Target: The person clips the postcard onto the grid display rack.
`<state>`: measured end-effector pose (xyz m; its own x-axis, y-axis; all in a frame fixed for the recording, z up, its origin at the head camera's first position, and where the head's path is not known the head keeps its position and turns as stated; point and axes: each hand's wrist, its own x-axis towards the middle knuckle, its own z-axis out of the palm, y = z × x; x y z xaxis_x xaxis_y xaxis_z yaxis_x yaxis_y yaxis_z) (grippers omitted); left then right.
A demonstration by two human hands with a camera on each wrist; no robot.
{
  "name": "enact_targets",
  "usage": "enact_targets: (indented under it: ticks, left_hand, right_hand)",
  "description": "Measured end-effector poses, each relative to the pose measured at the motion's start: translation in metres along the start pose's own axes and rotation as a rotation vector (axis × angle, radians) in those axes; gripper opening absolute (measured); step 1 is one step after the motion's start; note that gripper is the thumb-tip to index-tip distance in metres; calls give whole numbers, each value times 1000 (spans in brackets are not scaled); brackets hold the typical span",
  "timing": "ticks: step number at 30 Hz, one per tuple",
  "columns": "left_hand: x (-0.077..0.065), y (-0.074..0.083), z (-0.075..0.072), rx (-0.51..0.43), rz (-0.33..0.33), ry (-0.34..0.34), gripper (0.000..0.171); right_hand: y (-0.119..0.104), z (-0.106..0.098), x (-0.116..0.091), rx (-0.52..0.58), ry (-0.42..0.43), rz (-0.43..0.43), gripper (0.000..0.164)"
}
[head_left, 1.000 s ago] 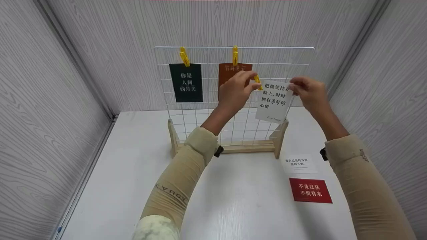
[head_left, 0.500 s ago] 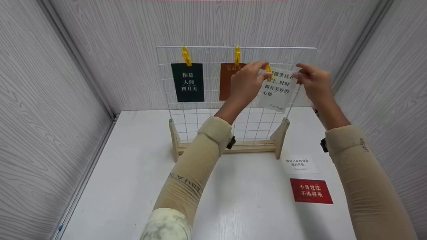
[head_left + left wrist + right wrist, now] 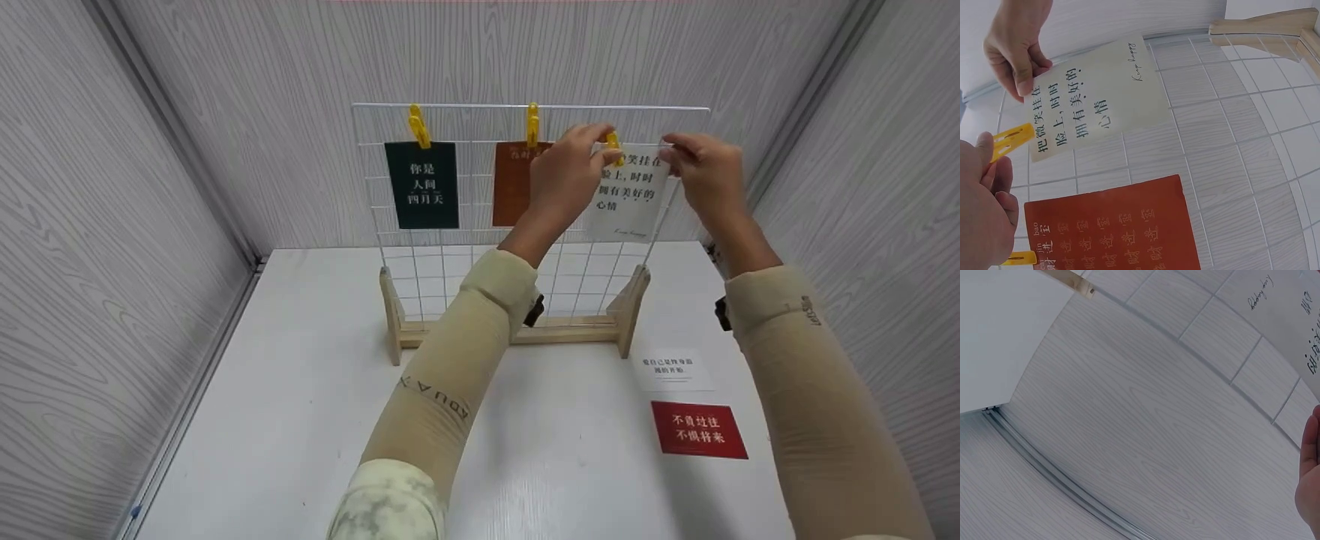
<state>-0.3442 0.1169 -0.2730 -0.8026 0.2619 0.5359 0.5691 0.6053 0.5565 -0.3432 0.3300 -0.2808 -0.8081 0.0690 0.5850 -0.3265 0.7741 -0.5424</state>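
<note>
Ideally, with the right hand (image 3: 707,169) pinching the white card (image 3: 631,214) level at the wire grid's (image 3: 480,105) upper right, the left hand's (image 3: 568,178) pinched yellow clip (image 3: 1023,135) should bite squarely.

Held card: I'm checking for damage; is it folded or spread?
Spread: in the left wrist view, the held card looks flat, its lettering showing without any fold.

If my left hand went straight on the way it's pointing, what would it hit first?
Likely the white Keep happy card, just past the yellow clip your left hand pinches, with the wire grid behind; whether clip and card touch is unclear.
</note>
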Motion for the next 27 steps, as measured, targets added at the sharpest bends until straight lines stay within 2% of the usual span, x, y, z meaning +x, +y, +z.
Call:
enact_targets:
  ticks: [5,16,27]
  left_hand:
    - [2,1,-1,-2,-13,3,43]
    - [11,10,2,-16,-26,37,41]
    - [23,20,7,-42,13,63,35]
  right_hand:
    - [-1,1,1,23,18,5,25]
    - [7,-3,1,113,-7,128,26]
    - [10,-5,0,130,16,124,23]
